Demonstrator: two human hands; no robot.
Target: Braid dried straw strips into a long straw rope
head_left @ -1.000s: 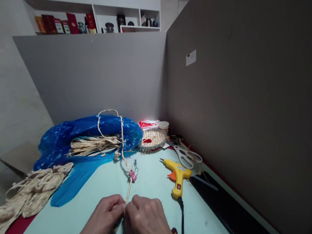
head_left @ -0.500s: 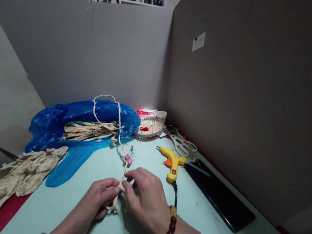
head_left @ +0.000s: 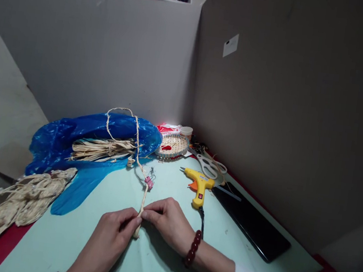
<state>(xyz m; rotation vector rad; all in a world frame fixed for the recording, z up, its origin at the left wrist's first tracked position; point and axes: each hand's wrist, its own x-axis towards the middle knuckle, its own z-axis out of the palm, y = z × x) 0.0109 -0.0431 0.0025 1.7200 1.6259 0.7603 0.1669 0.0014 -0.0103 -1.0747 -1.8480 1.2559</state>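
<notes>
A straw-coloured fibre cord [head_left: 144, 196] runs from a loop over the blue bag down toward me. My left hand [head_left: 111, 238] pinches it between thumb and fingers near its lower end. Right beside, the thumb and forefinger of my right hand [head_left: 170, 224] close on the same spot; a bead bracelet is on that wrist. A short tail of the cord pokes out below my fingertips. Just beyond my hands, a pink binder clip [head_left: 149, 182] grips the cord. How the strands cross under my fingertips is hidden.
Behind lies a blue plastic bag [head_left: 64, 132] with a straw bundle [head_left: 102, 149]. Woven straw pieces [head_left: 26, 198] are at left. A round basket [head_left: 176, 153], scissors [head_left: 209, 165], a yellow glue gun [head_left: 200, 184] and a black flat object [head_left: 250, 223] are toward the right. Grey partitions [head_left: 138, 59] enclose the table.
My right hand's fingers have come together on the cord beside my left fingertips. The strands that spread below my hands are now mostly out of sight. The view has shifted slightly.
</notes>
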